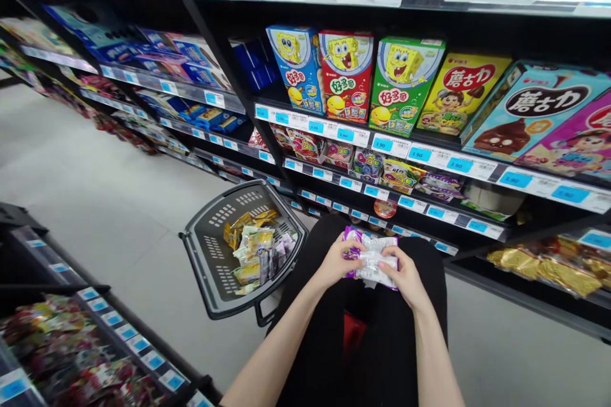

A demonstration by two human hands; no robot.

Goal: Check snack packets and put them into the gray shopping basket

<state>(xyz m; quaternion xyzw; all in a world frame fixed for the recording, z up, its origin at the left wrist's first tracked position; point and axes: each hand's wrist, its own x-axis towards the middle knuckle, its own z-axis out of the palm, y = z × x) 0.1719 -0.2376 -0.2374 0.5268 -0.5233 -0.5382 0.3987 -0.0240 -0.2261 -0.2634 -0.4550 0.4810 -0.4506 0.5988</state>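
Observation:
A purple and white snack packet (375, 261) lies across both hands above my knees, its pale side facing up. My left hand (338, 261) grips its left end, fingers wrapped over the edge. At the right end, my right hand (405, 276) pinches the packet with the thumb on top. Left of my legs, a grey shopping basket (210, 292) stands on the floor, holding several small yellow, green and lilac packets (260, 248).
Ahead runs a shelf (429, 146) with several boxed snacks (344, 76) and smaller bags (367, 162) below. Gold packets (548, 264) lie low at right. A bin of wrapped sweets (76, 350) stands at lower left. Pale floor (114, 203) stretches along the aisle.

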